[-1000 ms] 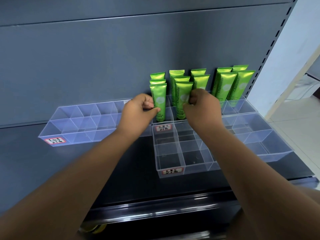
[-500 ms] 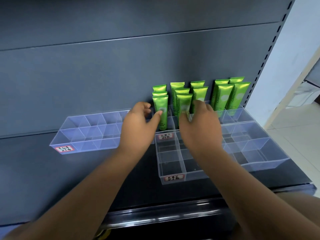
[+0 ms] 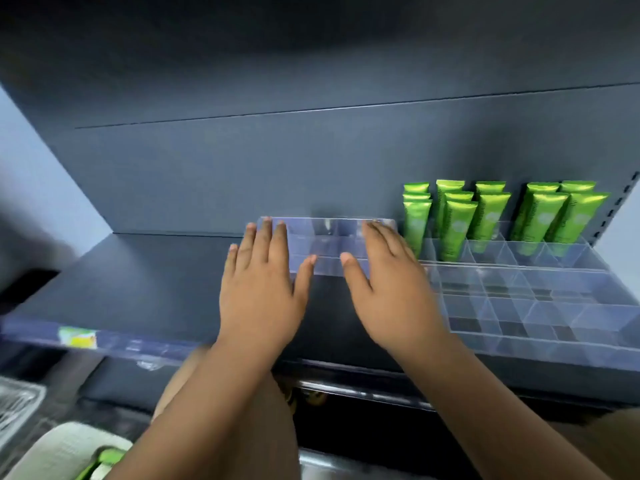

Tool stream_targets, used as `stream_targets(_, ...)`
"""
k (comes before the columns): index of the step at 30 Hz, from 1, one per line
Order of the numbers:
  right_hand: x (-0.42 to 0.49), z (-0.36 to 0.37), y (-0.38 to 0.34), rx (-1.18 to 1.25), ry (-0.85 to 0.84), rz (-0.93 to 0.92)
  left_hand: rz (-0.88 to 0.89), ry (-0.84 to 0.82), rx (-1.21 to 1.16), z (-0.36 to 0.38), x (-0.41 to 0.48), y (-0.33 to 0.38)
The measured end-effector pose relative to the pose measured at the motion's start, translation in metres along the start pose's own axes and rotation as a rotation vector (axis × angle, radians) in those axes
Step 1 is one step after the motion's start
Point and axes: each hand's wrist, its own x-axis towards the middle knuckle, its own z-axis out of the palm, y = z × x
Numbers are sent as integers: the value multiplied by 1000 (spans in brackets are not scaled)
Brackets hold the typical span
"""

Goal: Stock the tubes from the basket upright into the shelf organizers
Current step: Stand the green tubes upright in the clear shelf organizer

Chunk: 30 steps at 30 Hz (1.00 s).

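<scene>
Tubes (image 3: 488, 216), green, upright; print blurred, unreadable. Left hand (image 3: 263, 296) and right hand (image 3: 394, 296): fingers straight, released, pressing flat on 1 clear organizer (image 3: 325, 237), grasping nothing.

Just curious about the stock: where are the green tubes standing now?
Head view: the green tubes stand at the back right of the shelf, in a clear organizer just right of the right hand.

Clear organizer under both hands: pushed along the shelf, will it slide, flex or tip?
Likely slides easily: the clear organizer looks empty and sits on a smooth shelf, so it is probably light. Its thin divided walls look rigid, so probably no flexing. With the left hand and right hand flat on it, tipping seems unlikely.
</scene>
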Motion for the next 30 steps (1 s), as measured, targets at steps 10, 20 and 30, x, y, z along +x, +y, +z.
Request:
stream_targets(10, -76, 113, -234, 208, -203, -475, -529, 60, 308, -114, -159, -186)
stream_targets(20, -184, 255, -305, 35, -808, -686, -1020, -224, 358, -124, -346, -289)
stream_targets(30, -197, 356, -315, -129, -1125, -632, -1236, -449, 190, -30, -406, -358)
